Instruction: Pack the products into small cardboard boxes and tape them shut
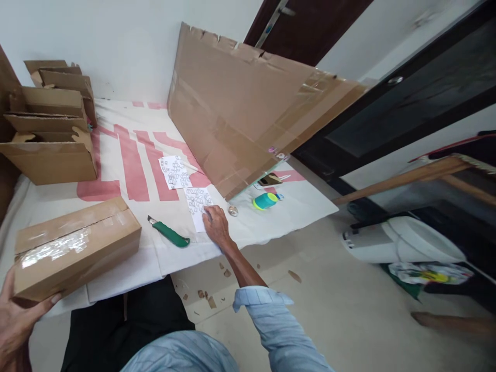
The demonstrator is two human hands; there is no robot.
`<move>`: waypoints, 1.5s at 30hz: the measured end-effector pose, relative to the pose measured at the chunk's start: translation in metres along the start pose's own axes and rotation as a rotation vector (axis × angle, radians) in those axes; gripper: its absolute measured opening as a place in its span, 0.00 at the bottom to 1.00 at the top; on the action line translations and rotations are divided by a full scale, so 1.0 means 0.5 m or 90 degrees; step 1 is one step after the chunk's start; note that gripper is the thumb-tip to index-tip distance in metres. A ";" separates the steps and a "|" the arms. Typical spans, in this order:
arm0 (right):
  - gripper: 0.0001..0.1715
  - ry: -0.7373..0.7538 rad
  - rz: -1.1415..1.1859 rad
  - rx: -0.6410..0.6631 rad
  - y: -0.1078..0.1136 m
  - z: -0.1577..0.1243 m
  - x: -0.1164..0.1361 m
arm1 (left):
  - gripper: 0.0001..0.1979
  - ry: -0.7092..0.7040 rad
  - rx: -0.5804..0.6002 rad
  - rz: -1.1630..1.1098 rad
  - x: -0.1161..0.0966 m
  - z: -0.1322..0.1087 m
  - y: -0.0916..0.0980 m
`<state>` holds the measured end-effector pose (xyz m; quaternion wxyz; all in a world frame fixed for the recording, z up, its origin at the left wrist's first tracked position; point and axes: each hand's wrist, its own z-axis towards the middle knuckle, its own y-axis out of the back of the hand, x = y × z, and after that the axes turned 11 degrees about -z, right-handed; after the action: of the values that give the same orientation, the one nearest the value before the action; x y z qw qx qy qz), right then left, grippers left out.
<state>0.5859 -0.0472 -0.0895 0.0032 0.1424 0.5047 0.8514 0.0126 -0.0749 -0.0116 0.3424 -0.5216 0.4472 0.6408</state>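
My left hand (17,320) grips the near end of a taped brown cardboard box (75,245) that lies on the white and red sheet (127,155). My right hand (216,225) reaches out and rests on the lower corner of a white printed paper sheet (197,202), fingers bent down onto it. A second printed paper sheet (175,172) lies just beyond. A green-handled utility knife (170,233) lies on the sheet between the box and my right hand.
A large flat cardboard panel (240,108) leans against the wall and door. Opened cardboard boxes (50,129) are stacked at the far left. A teal container (264,201), a small round thing (233,210) and a phone (269,180) lie near the panel's foot. Cardboard scraps (205,297) litter the floor.
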 end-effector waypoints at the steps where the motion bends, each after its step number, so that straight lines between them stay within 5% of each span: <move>1: 0.14 0.004 0.007 -0.003 0.003 -0.003 0.002 | 0.50 -0.024 0.005 -0.018 -0.008 -0.007 -0.006; 7: 0.14 0.013 0.036 -0.038 -0.007 -0.038 -0.026 | 0.52 -0.175 0.196 -0.105 -0.089 -0.066 -0.044; 12: 0.15 0.018 0.013 -0.039 -0.022 -0.051 -0.049 | 0.50 -0.277 0.223 -0.005 -0.130 -0.090 -0.057; 20: 0.14 0.004 0.023 -0.109 0.038 -0.033 0.008 | 0.51 -0.369 0.212 0.005 -0.125 -0.105 -0.080; 29: 0.16 0.130 0.180 -0.201 0.169 0.045 0.247 | 0.49 -0.416 0.190 0.025 -0.141 -0.119 -0.097; 34: 0.14 0.227 0.266 -0.165 0.257 0.053 0.398 | 0.46 -0.423 0.178 0.030 -0.149 -0.129 -0.102; 39: 0.10 0.431 0.330 -0.123 0.350 0.044 0.539 | 0.47 -0.423 0.167 0.037 -0.157 -0.142 -0.112; 45: 0.12 0.584 0.382 -0.017 0.375 0.052 0.631 | 0.47 -0.404 0.148 0.052 -0.162 -0.154 -0.125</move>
<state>0.3155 -0.0699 0.1589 -0.4583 -0.1056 0.3809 0.7961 0.1151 -0.1213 0.0496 0.4959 -0.2356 0.4088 0.7290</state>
